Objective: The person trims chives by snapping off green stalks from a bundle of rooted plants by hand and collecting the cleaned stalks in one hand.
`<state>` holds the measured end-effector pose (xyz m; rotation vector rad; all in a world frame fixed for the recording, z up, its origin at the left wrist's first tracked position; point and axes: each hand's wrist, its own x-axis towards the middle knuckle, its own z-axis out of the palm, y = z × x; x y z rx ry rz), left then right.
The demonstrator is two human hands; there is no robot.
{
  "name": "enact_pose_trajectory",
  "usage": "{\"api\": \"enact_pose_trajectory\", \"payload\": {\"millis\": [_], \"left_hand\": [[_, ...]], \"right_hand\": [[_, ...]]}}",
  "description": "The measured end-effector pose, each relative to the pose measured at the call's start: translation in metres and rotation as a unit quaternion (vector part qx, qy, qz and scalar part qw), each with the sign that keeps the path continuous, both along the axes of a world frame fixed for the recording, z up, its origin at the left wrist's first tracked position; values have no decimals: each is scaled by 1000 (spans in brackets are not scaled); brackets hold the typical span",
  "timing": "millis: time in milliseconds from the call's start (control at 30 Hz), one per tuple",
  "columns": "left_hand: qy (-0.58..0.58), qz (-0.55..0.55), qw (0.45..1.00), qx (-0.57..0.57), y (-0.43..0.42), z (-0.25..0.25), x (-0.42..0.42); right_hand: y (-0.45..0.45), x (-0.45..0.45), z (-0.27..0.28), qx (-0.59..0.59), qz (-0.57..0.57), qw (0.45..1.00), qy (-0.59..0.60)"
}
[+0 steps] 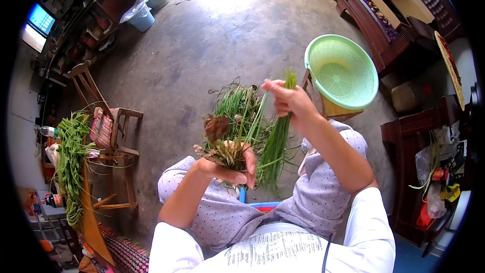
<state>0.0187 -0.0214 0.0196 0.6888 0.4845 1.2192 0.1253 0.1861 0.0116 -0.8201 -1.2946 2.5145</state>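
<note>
Green bundle [277,146] in R hand [290,102], fingers closed round its upper part; long axis near vert., lower end blurred, prob. twd lap. L hand [230,166] grasps rooty clump [225,152]. Mesh basket [339,78], R side, on wooden stool [336,111]; blue bin [141,21], far L, w/ plastic bag [136,8] inside.

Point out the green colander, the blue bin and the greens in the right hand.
Green colander [338,79]: head view, middle of its perforated base.
Blue bin [142,22]: head view, side below the bag.
Greens [275,146] in the right hand [294,103]: head view, hanging leaves.
</note>
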Motion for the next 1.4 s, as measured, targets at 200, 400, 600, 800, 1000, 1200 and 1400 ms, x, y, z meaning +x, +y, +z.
{"api": "enact_pose_trajectory", "payload": {"millis": [200,400,600,800,1000,1200,1400], "left_hand": [[-133,46,975,170,0,1,-5],[-55,304,951,8,0,16,-11],[128,438,878,-143,23,-3,-1],[159,392,890,-173,26,2,5],[184,436,865,-168,26,7,9],[242,456,849,-118,25,0,13],[220,444,856,-146,23,11,13]], "right_hand": [[24,-4,-26,69,-201,975,-56],[9,-2,-10,134,-145,980,-12],[-28,3,15,91,24,995,29],[-44,5,17,113,50,992,36],[-43,8,18,328,52,942,54],[-39,11,22,390,0,919,56],[-18,18,38,402,-84,911,24]]}}
